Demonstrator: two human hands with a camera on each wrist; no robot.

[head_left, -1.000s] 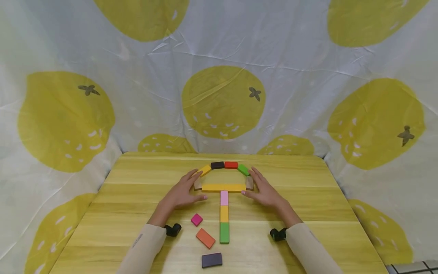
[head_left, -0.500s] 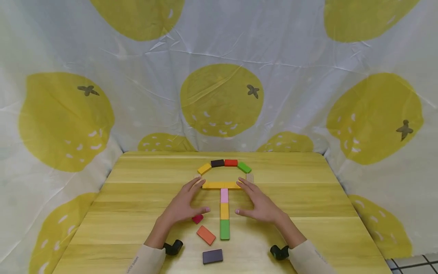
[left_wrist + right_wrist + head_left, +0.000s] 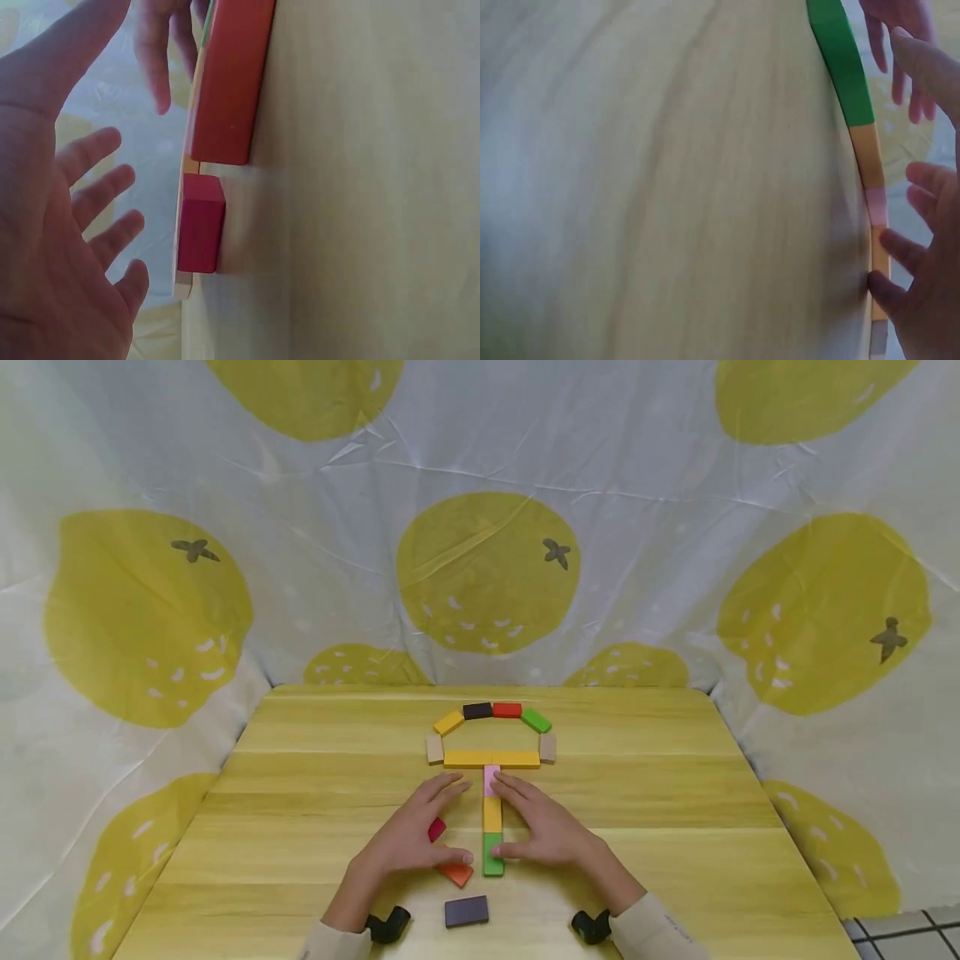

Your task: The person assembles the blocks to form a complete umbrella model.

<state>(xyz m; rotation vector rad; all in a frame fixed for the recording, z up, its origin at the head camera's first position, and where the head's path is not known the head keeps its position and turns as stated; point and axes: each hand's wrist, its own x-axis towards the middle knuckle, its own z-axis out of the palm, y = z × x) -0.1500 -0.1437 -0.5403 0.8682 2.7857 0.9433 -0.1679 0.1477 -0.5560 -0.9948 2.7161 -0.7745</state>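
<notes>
My left hand (image 3: 412, 831), fingers spread and relaxed, hovers partly over a magenta block (image 3: 437, 828) and an orange block (image 3: 456, 873). In the left wrist view it holds nothing and stays apart from the magenta block (image 3: 201, 225). The right hand (image 3: 553, 828), also relaxed, hangs beside a column of pink (image 3: 491, 780), yellow (image 3: 492, 814) and green (image 3: 492, 856) blocks; its thumb overlaps the green block in the head view. Whether its fingers touch the column, I cannot tell. Two yellow blocks (image 3: 468, 759) form a crossbar at the column's top.
Beyond the crossbar, a yellow (image 3: 449, 722), black (image 3: 477, 711), red (image 3: 507, 710) and green block (image 3: 536, 720) curve into an arch, with pale wooden blocks (image 3: 435, 748) at both ends. A dark purple block (image 3: 467, 912) lies near the front of the wooden table (image 3: 675, 793).
Both hands have come back from the sides of the arch toward the front and closer together, now around the column. The blocks appear to lie in the same layout.
</notes>
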